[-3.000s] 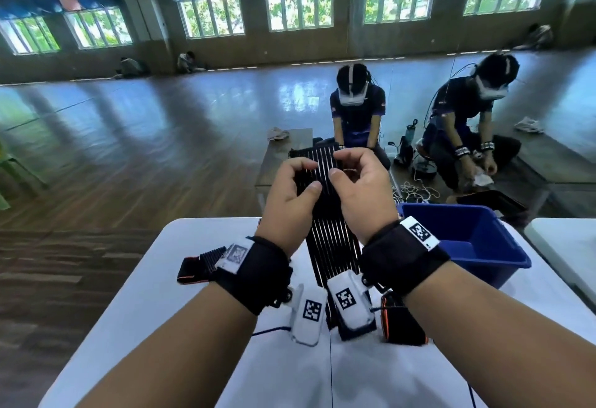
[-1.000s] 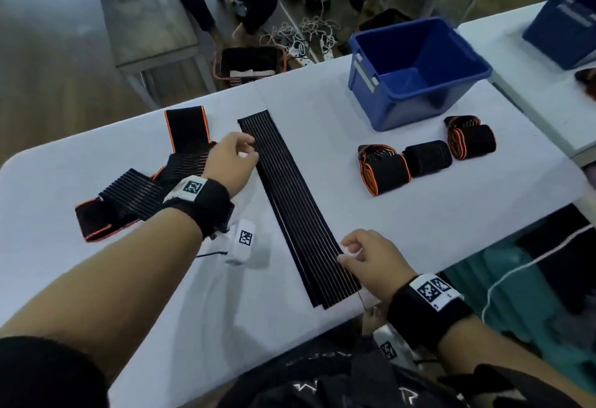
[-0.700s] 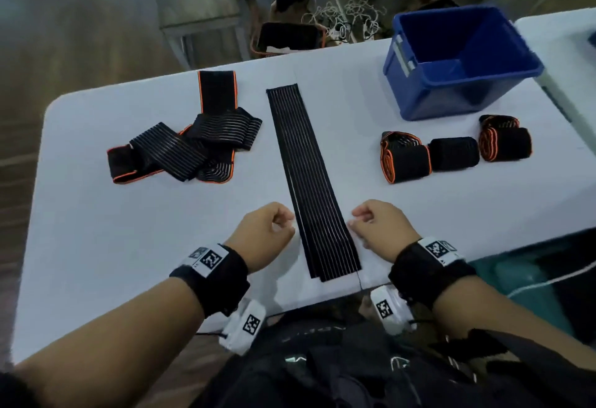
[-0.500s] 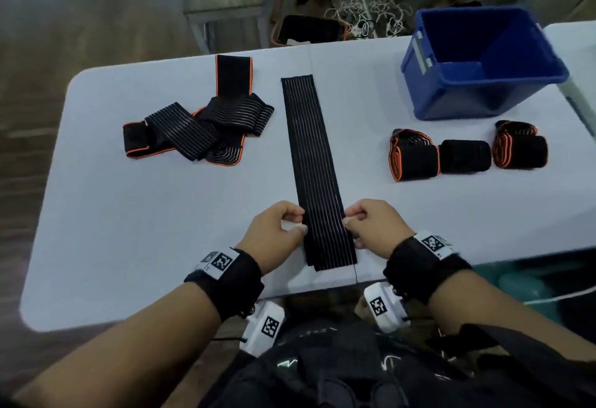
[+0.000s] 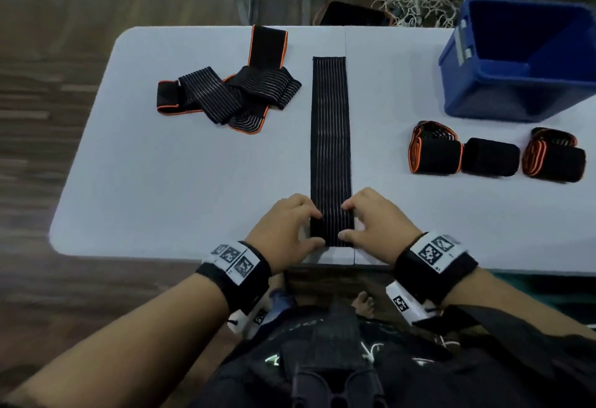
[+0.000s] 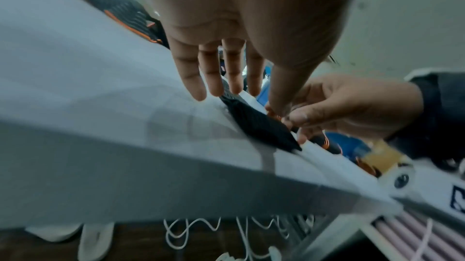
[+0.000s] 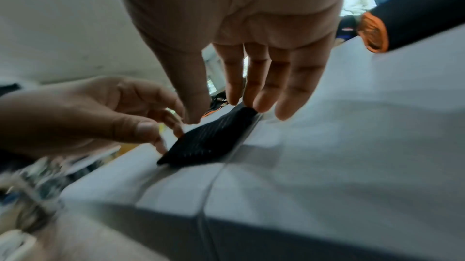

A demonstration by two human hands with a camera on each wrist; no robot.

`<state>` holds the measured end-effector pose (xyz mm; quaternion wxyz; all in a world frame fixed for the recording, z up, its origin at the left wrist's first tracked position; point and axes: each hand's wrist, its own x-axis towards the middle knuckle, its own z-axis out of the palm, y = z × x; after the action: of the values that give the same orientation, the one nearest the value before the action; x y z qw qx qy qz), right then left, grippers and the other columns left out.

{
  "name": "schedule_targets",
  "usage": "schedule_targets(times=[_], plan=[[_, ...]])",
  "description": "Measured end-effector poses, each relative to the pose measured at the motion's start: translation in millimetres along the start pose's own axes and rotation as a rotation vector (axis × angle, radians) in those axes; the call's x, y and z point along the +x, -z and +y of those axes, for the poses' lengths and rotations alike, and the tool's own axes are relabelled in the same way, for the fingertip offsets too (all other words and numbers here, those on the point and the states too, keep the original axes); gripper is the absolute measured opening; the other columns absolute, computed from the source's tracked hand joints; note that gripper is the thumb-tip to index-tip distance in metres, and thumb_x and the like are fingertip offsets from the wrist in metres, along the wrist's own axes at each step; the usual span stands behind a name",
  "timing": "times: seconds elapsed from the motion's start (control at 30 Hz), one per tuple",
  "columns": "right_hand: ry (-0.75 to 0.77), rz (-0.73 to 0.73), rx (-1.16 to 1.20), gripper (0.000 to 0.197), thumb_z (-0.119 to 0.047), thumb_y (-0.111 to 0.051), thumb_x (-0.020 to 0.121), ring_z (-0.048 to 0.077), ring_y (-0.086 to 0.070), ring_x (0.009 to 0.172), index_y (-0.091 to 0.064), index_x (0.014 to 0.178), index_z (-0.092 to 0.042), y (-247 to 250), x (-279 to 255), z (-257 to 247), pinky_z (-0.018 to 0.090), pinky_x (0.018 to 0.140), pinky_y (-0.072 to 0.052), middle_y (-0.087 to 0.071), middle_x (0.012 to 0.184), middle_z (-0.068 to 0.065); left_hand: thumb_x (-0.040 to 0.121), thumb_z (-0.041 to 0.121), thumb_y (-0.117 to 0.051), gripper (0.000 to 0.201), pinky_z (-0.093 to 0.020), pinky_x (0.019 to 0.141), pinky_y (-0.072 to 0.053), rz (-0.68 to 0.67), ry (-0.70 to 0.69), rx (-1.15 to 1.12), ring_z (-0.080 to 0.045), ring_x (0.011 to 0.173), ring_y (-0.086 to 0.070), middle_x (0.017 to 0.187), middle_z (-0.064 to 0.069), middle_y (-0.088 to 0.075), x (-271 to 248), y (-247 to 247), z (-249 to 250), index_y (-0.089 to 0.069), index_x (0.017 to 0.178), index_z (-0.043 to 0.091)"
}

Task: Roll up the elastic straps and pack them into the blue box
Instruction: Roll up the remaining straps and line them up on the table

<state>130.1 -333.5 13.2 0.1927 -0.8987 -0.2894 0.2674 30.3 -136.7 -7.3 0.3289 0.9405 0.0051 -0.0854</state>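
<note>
A long black ribbed elastic strap lies flat and straight down the middle of the white table. My left hand pinches the left corner of its near end, and my right hand pinches the right corner. The wrist views show the same strap end under both sets of fingertips, flat on the table. The blue box stands at the far right; its visible inside looks empty.
Three rolled straps lie in a row in front of the box. A loose pile of unrolled black and orange straps sits at the far left. The near table edge runs just below my hands.
The strap, held up in the air earlier, now lies flat on the table. Both hands have come to its near end and taken hold of its corners.
</note>
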Motion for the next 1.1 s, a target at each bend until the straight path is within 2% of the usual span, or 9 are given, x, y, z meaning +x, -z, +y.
schedule_targets(times=[0.13, 0.27, 0.4, 0.53, 0.63, 0.77, 0.83, 0.97, 1.1], plan=[[0.095, -0.112, -0.234, 0.076, -0.047, -0.080, 0.073, 0.021, -0.048, 0.115, -0.051, 0.137, -0.017, -7.2, -6.0, -0.3, 0.037, 0.100, -0.046, -0.044, 0.132, -0.002, 0.078, 0.047, -0.080, 0.063, -0.033, 0.104, -0.044, -0.083, -0.078, 0.213, -0.020, 0.118, -0.051, 0.134, 0.003, -0.056, -8.7, -8.3, -0.6, -0.063, 0.131, 0.018], [0.154, -0.061, -0.289, 0.063, -0.043, -0.075, 0.080, 0.022, -0.047, 0.110, -0.054, 0.134, -0.016, -11.0, -9.7, 0.9, 0.039, 0.096, -0.049, -0.046, 0.127, 0.001, 0.077, 0.042, -0.081, 0.059, -0.038, 0.098, -0.049, -0.032, -0.096, 0.256, -0.023, 0.113, -0.055, 0.131, 0.001, -0.060, -11.5, -13.4, -1.4, -0.065, 0.130, 0.019], [0.184, -0.013, -0.311, 0.042, -0.039, -0.063, 0.083, 0.022, -0.048, 0.100, -0.061, 0.118, -0.014, -15.6, -11.3, 2.5, 0.038, 0.086, -0.052, -0.047, 0.114, 0.003, 0.080, 0.033, -0.079, 0.046, -0.040, 0.090, -0.053, 0.057, -0.148, 0.247, -0.025, 0.102, -0.060, 0.122, -0.001, -0.066, -13.1, -18.1, -2.3, -0.069, 0.122, 0.017], [0.201, 0.045, -0.269, 0.038, -0.039, -0.047, 0.086, 0.023, -0.051, 0.086, -0.064, 0.106, -0.012, -19.8, -11.7, 3.3, 0.038, 0.076, -0.053, -0.051, 0.102, 0.005, 0.079, 0.021, -0.071, 0.032, -0.039, 0.083, -0.054, 0.144, -0.176, 0.246, -0.027, 0.088, -0.064, 0.110, -0.005, -0.071, -11.4, -23.8, 2.3, -0.072, 0.109, 0.012], [0.217, 0.104, -0.175, 0.035, -0.031, -0.043, 0.095, 0.027, -0.057, 0.080, -0.067, 0.102, -0.008, -19.3, -9.6, 3.2, 0.039, 0.073, -0.052, -0.058, 0.095, 0.009, 0.087, 0.013, -0.064, 0.023, -0.039, 0.081, -0.052, 0.173, -0.084, 0.157, -0.026, 0.085, -0.063, 0.101, -0.003, -0.073, -8.6, -23.1, 6.6, -0.070, 0.109, 0.015], [0.076, 0.085, -0.066, 0.023, -0.022, -0.044, 0.103, 0.025, -0.061, 0.091, -0.057, 0.120, -0.014, -10.4, -1.0, 0.1, 0.032, 0.077, -0.045, -0.064, 0.103, 0.006, 0.095, 0.020, -0.061, 0.024, -0.031, 0.078, -0.052, 0.235, 0.182, -0.061, -0.016, 0.084, -0.067, 0.096, 0.005, -0.073, -2.1, -16.8, 9.2, -0.058, 0.120, 0.021], [0.020, 0.103, 0.001, 0.026, -0.021, -0.047, 0.101, 0.024, -0.062, 0.084, -0.049, 0.127, -0.015, -10.2, 3.9, 1.0, 0.032, 0.073, -0.046, -0.067, 0.095, 0.005, 0.095, 0.018, -0.063, 0.027, -0.029, 0.075, -0.053, 0.241, 0.251, -0.140, -0.012, 0.078, -0.068, 0.091, 0.006, -0.073, 1.6, -14.8, 10.6, -0.050, 0.119, 0.021], [-0.003, 0.160, 0.016, 0.027, -0.020, -0.053, 0.098, 0.022, -0.060, 0.071, -0.040, 0.121, -0.018, -10.7, 10.5, 2.4, 0.036, 0.066, -0.049, -0.063, 0.076, 0.001, 0.095, 0.016, -0.061, 0.019, -0.029, 0.071, -0.051, 0.210, 0.230, -0.093, -0.015, 0.073, -0.065, 0.082, 0.005, -0.070, 9.1, -12.7, 14.4, -0.053, 0.111, 0.022], [-0.007, 0.133, -0.002, 0.008, -0.018, -0.051, 0.098, 0.026, -0.060, 0.078, -0.051, 0.106, -0.016, -8.6, 16.9, -0.5, 0.038, 0.072, -0.049, -0.065, 0.084, 0.005, 0.096, 0.017, -0.058, 0.014, -0.035, 0.078, -0.050, 0.140, 0.109, 0.102, -0.025, 0.087, -0.063, 0.092, -0.003, -0.070, 15.8, -13.5, 8.5, -0.069, 0.104, 0.018]])
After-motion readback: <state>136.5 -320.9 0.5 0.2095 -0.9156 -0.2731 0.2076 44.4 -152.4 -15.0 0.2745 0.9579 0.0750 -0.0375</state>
